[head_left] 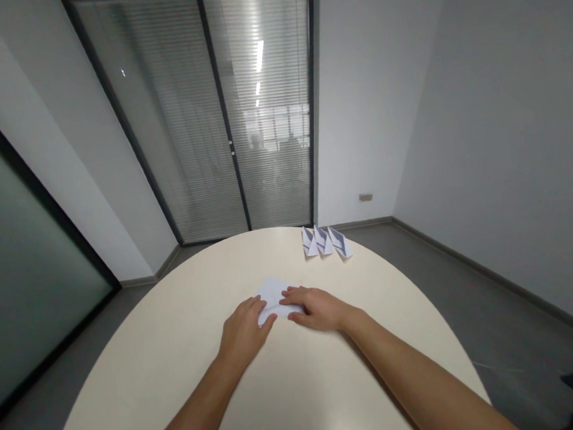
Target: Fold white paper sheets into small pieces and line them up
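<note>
In the head view, a white sheet of paper (271,288) lies on the pale, rounded bench (169,366), its far corner pointing to twelve o'clock. The left hand (245,327) touches it from eight o'clock, grip apart, thumb separated from the fingers. The right hand (315,308) rests over its four o'clock side, grip also apart, thumb spread below the fingers. Well apart from the sheet, toward one o'clock, three folded papers (323,242) stand in a row near the bench's rim. Beyond, toward twelve o'clock, are dark-framed glass panels (187,116) with blinds.
</note>
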`<state>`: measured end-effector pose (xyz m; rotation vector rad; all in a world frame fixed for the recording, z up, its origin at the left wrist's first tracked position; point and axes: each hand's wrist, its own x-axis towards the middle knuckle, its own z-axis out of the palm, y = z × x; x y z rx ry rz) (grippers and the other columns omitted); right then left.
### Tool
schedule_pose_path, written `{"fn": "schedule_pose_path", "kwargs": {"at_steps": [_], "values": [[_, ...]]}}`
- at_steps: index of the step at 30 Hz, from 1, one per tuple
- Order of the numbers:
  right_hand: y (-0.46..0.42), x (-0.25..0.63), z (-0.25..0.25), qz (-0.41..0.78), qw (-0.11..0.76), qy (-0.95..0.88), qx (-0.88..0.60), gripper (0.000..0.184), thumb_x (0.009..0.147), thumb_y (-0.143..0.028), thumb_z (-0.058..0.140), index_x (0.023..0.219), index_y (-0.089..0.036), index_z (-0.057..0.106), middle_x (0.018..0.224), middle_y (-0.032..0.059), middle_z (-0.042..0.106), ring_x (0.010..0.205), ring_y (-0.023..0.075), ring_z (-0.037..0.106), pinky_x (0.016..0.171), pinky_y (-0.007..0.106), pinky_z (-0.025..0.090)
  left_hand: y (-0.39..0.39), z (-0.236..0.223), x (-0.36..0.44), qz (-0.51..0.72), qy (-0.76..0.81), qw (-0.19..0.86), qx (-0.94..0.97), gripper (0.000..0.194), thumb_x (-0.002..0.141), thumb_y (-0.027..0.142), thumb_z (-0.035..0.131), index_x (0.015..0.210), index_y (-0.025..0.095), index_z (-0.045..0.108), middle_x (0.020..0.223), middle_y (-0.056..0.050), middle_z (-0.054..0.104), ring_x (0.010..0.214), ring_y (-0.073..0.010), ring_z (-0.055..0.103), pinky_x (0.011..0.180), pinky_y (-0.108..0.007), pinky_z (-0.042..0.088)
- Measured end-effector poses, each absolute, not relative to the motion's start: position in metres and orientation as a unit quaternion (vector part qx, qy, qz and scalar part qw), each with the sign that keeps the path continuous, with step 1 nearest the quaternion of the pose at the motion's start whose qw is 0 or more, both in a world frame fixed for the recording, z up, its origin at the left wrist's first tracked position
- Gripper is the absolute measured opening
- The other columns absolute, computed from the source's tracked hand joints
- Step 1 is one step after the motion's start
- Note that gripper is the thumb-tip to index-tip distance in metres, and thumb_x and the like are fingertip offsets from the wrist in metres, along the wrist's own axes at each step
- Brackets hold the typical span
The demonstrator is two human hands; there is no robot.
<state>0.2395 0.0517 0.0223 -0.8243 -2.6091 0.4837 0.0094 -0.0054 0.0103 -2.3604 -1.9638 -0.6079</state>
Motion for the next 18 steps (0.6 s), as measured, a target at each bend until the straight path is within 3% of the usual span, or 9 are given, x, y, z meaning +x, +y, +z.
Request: {"fn": "schedule_pose_path", "kwargs": {"at_steps": [3, 9, 14, 18], "values": [[0.0549, 0.2436, 0.0202, 0.184, 0.19, -0.922, -0.283, 0.048, 0.088, -0.028, 0.061, 0.134, -0.02, 0.062, 0.142, 0.0112, 0.059, 0.13, 0.0256, 0.056, 0.112, 0.039, 0.04, -0.0053, 0.01, 0.0071, -0.201, -0.624, 0.009, -0.755, 0.03, 0.094, 0.038, 0.06, 0.117, 0.022, 0.069, 0.129, -0.007, 0.068, 0.123, -0.0239, 0.058, 0.101, -0.036, 0.049], [0.0568, 0.2436, 0.0173, 0.189, 0.213, -0.916, -0.283, 0.043, 0.087, -0.025, 0.06, 0.128, -0.019, 0.066, 0.137, 0.0108, 0.063, 0.123, 0.0262, 0.061, 0.107, 0.037, 0.045, -0.0052, 0.0106, 0.0016, -0.206, -0.597, 0.014, -0.776, 0.03, 0.093, 0.039, 0.061, 0.116, 0.022, 0.069, 0.124, -0.006, 0.07, 0.118, -0.0243, 0.06, 0.099, -0.036, 0.049], [0.0554, 0.2432, 0.021, 0.2, 0.218, -0.914, -0.277, 0.034, 0.09, -0.025, 0.057, 0.122, -0.023, 0.069, 0.123, 0.0063, 0.071, 0.106, 0.0223, 0.068, 0.094, 0.031, 0.049, -0.0049, 0.01, 0.0, -0.218, -0.587, 0.005, -0.78, 0.031, 0.09, 0.041, 0.063, 0.115, 0.022, 0.07, 0.119, -0.006, 0.073, 0.112, -0.0248, 0.063, 0.097, -0.036, 0.049], [0.0534, 0.2443, 0.0257, 0.204, 0.215, -0.908, -0.296, 0.029, 0.096, -0.028, 0.052, 0.117, -0.023, 0.07, 0.114, 0.0053, 0.074, 0.099, 0.0204, 0.068, 0.088, 0.029, 0.048, -0.0044, 0.0101, 0.0011, -0.231, -0.591, -0.004, -0.773, 0.027, 0.096, 0.039, 0.055, 0.109, 0.022, 0.071, 0.115, -0.006, 0.074, 0.109, -0.0236, 0.065, 0.096, -0.035, 0.048]]}}
